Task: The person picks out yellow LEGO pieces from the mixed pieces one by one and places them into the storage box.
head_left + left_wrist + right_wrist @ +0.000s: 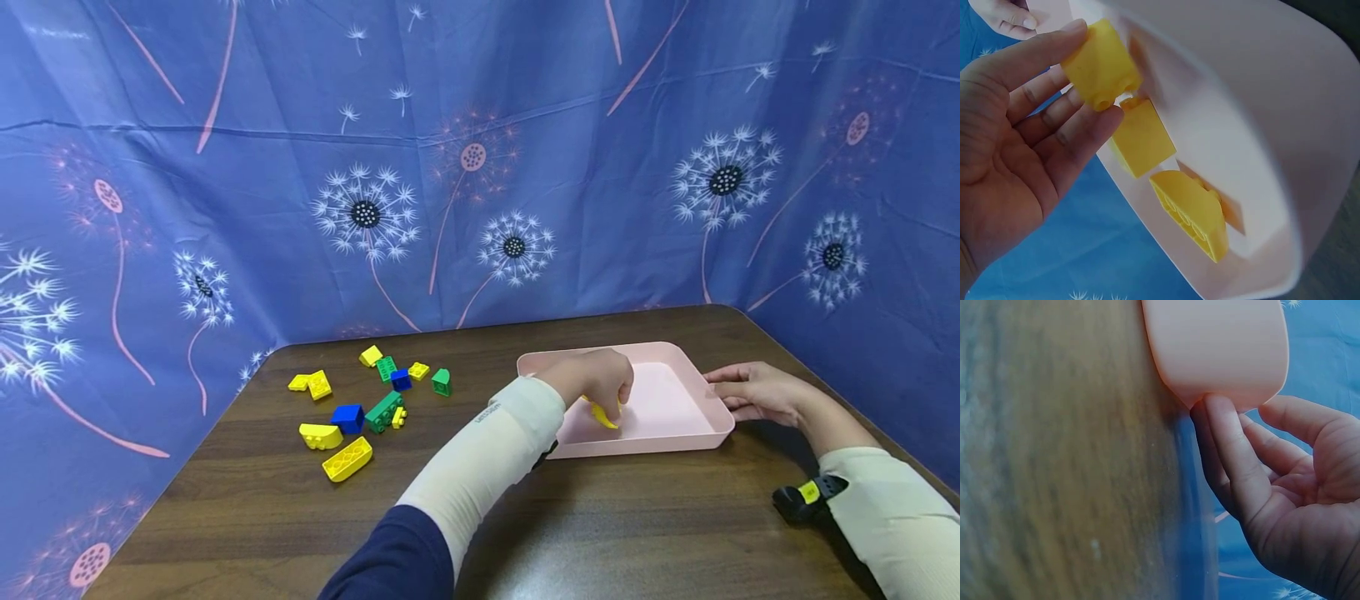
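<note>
While the left hand pinched a block at its fingertips, an early slip could jostle its neighbour in the tray, whose end the right hand touched with extended fingers.

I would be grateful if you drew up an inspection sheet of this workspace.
Surface: brown wood-grain table.
Job's things: pink tray with two yellow blocks inside; loose yellow, blue and green blocks on the table's left part.
Clutter: nothing seen besides those loose blocks.
Grippers: left hand pinches a yellow block at the tray; right hand touches the tray's right end.
Cables: nothing seen.
Surroundings: blue dandelion-print cloth behind the table.
</note>
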Tool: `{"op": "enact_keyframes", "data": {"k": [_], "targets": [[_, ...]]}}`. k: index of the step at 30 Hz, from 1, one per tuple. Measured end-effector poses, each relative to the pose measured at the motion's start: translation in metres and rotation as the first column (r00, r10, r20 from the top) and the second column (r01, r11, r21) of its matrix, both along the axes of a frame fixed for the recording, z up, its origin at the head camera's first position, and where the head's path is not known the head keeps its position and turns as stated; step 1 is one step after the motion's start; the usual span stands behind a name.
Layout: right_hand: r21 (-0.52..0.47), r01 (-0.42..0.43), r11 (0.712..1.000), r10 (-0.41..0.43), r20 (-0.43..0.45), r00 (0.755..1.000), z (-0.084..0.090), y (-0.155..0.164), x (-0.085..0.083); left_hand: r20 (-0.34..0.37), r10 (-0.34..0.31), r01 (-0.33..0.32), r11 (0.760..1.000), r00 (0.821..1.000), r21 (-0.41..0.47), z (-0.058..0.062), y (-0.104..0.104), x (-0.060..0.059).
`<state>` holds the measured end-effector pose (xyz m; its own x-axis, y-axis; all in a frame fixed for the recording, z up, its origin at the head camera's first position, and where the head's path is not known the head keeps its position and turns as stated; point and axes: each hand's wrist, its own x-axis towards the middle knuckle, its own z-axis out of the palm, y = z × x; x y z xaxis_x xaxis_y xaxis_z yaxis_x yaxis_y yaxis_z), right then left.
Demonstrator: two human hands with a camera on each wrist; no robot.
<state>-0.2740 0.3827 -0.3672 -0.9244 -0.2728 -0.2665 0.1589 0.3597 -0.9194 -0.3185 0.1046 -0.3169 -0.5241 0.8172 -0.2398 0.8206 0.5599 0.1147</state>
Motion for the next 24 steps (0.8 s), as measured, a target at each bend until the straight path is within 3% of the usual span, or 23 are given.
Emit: {"op": "enact_keyframes", "data": {"k": [8,17,24], "targets": [[-0.009,-0.017,1.000,0.017,-0.002,1.000,0.000,0.001,0.001,0.010,0.055,-0.054,0.998,0.998,-0.008,-0.005,0.002,0.002],[-0.019,-0.027,0.999,0.027,0.004,1.000,-0.002,0.003,-0.001,-0.019,-0.014,0.015,1.000,1.000,0.021,0.000,-0.006,-0.001],[-0.013,-0.022,1.000,0.022,0.000,1.000,-0.003,0.003,-0.001,-0.051,-0.073,0.077,0.994,0.996,0.084,0.008,-0.027,0.003]]}}
